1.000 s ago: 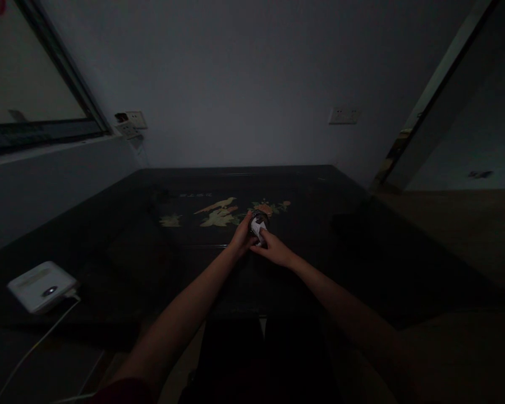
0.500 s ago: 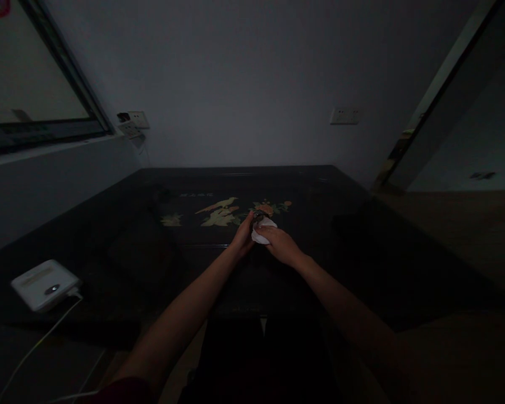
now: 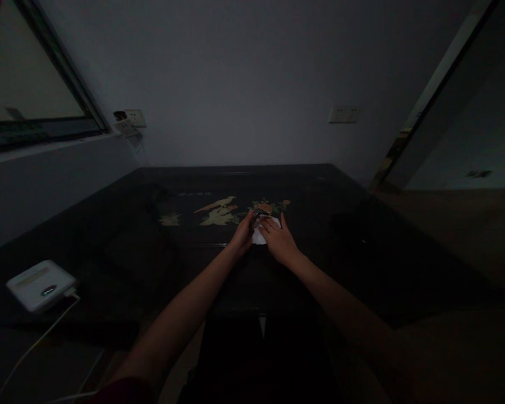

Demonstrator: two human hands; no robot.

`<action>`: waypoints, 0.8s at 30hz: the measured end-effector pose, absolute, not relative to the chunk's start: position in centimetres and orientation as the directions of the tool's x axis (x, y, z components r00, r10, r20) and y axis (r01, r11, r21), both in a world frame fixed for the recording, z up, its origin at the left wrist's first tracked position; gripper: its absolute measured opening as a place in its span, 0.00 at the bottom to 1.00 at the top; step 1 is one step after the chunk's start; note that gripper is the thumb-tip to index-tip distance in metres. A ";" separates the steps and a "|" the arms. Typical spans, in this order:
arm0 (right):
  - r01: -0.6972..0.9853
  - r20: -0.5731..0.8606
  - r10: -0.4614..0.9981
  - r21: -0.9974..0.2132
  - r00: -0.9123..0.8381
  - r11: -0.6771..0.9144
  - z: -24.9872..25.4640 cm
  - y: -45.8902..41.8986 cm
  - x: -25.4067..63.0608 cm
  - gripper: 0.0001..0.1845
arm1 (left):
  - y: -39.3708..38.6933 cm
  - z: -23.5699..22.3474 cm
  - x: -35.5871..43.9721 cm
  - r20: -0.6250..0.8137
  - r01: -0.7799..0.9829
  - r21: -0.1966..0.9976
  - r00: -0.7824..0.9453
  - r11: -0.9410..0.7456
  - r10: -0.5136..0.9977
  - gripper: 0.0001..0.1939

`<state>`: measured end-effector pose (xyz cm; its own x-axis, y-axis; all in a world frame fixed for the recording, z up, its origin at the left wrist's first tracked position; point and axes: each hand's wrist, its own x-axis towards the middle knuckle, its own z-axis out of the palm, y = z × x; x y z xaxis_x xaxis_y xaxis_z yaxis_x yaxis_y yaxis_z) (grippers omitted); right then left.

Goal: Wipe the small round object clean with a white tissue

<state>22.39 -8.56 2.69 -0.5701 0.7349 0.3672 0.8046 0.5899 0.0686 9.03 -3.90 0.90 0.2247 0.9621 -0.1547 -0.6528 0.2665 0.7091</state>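
Observation:
Just past the middle of a dark table, my left hand is closed around a small, dark, shiny object. Its kind is too dim and too covered by the fingers to tell. A crumpled white tissue lies against this object. My right hand has the tissue under its fingers, which are bent over it and partly spread, the outermost one sticking up. Both hands are close together above the table's painted flower and bird picture.
A white box-shaped device with a white cable sits at the table's left edge. The glossy black table meets the wall behind. Wall sockets are above it, and a window is at left.
My right hand has loosened from a tight pinch on the tissue, its fingers spreading across it. More white shows toward the right. My left hand keeps its hold on the dark object.

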 end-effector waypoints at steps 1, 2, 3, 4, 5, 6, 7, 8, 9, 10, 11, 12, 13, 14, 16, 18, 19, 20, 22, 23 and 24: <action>0.806 0.360 0.740 0.059 -0.568 0.589 2.7 -8.6 22.4 0.22 | -3.9 0.9 9.0 -0.151 -0.645 0.717 0.226 0.264 0.962 0.17; 0.807 0.350 0.747 0.047 -0.566 0.589 2.8 -8.7 22.4 0.23 | -3.8 0.8 9.0 -0.147 -0.638 0.725 0.226 0.261 0.963 0.17; 0.808 0.340 0.755 0.030 -0.562 0.588 2.8 -8.7 22.4 0.23 | -3.8 0.8 8.9 -0.143 -0.632 0.731 0.226 0.257 0.964 0.18; 0.811 0.330 0.764 0.009 -0.555 0.585 2.8 -8.7 22.4 0.24 | -3.8 0.7 8.9 -0.141 -0.628 0.735 0.227 0.255 0.964 0.18; 0.813 0.321 0.773 -0.017 -0.547 0.582 2.8 -8.8 22.3 0.25 | -3.8 0.7 8.9 -0.140 -0.626 0.737 0.229 0.255 0.963 0.18; 0.813 0.313 0.782 -0.050 -0.539 0.581 2.8 -8.8 22.3 0.26 | -3.7 0.6 8.9 -0.140 -0.626 0.736 0.231 0.257 0.963 0.18; 0.809 0.306 0.788 -0.088 -0.534 0.582 2.7 -8.8 22.2 0.27 | -3.7 0.6 8.9 -0.141 -0.627 0.735 0.230 0.257 0.963 0.18; 0.802 0.300 0.794 -0.131 -0.529 0.583 2.5 -8.7 22.2 0.28 | -3.7 0.6 8.9 -0.142 -0.629 0.735 0.225 0.255 0.964 0.18; 0.791 0.296 0.799 -0.180 -0.523 0.585 2.4 -8.7 22.2 0.29 | -3.7 0.6 8.9 -0.140 -0.631 0.735 0.216 0.248 0.966 0.18; 0.776 0.296 0.803 -0.234 -0.518 0.586 2.2 -8.6 22.2 0.30 | -3.7 0.7 9.0 -0.138 -0.636 0.734 0.206 0.239 0.969 0.18; 0.756 0.299 0.806 -0.289 -0.512 0.587 2.0 -8.5 22.2 0.31 | -3.7 0.7 9.0 -0.134 -0.642 0.731 0.197 0.231 0.971 0.17; 0.731 0.306 0.807 -0.345 -0.506 0.589 1.8 -8.3 22.2 0.31 | -3.7 0.8 9.0 -0.135 -0.648 0.727 0.191 0.228 0.972 0.17; 0.700 0.316 0.805 -0.399 -0.501 0.592 1.6 -8.1 22.2 0.31 | -3.8 0.9 9.1 -0.137 -0.655 0.720 0.189 0.228 0.972 0.16; 0.662 0.325 0.802 -0.453 -0.501 0.597 1.4 -7.9 22.2 0.31 | -3.9 1.0 9.1 -0.141 -0.662 0.713 0.190 0.232 0.972 0.16; 0.575 0.344 0.793 -0.553 -0.502 0.604 1.0 -7.5 22.2 0.30 | -4.0 1.2 9.1 -0.147 -0.672 0.702 0.189 0.237 0.971 0.16; 0.479 0.359 0.792 -0.648 -0.494 0.593 0.7 -7.1 22.1 0.29 | -4.2 1.3 9.0 -0.155 -0.660 0.711 0.189 0.242 0.970 0.17; 0.432 0.361 0.794 -0.690 -0.489 0.581 0.5 -6.9 22.1 0.28 | -4.3 1.4 9.0 -0.162 -0.647 0.721 0.189 0.247 0.968 0.17; 0.391 0.360 0.797 -0.726 -0.485 0.566 0.4 -6.8 22.0 0.26 | -4.4 1.5 8.9 -0.174 -0.632 0.731 0.190 0.256 0.966 0.18; 0.335 0.350 0.801 -0.772 -0.486 0.540 0.2 -6.6 21.9 0.22 | -4.6 1.6 8.8 -0.200 -0.609 0.744 0.189 0.274 0.961 0.18; 0.323 0.345 0.801 -0.781 -0.490 0.534 0.1 -6.6 21.9 0.20 | -4.7 1.7 8.8 -0.209 -0.605 0.746 0.185 0.279 0.960 0.18; 0.320 0.344 0.798 -0.782 -0.494 0.535 0.1 -6.6 21.9 0.19 | -4.8 1.8 8.8 -0.216 -0.604 0.745 0.181 0.282 0.959 0.18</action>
